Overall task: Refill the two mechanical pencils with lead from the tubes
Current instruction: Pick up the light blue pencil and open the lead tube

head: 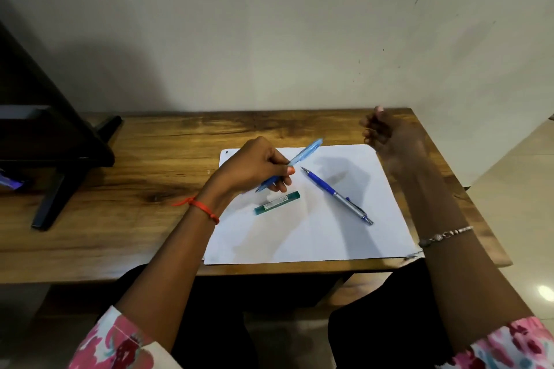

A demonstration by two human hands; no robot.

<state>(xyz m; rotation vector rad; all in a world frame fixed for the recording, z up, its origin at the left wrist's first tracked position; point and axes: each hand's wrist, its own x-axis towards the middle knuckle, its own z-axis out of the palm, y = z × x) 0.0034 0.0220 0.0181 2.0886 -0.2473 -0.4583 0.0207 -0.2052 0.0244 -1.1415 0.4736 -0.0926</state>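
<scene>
Holding the light-blue pencil (pixel 295 160) pinched and tilted, likely for refilling, the left hand (pixel 254 169) hovers over the paper (pixel 314 237). Mid-counter (pixel 120 219) lie the dark-blue pencil (pixel 337 195) and green lead tube (pixel 277 203). The right hand (pixel 386 132) curls near the far right corner; its contents can't be told.

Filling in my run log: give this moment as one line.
left hand: holds light blue pencil | right hand: raised, curled, contents unclear | dark blue pencil, green lead tube: on paper

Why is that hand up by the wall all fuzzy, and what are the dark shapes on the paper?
Head view: the right hand is smeared by motion blur; head view: the grey patches on the white paper are soft shadows from the hands and arms.
</scene>
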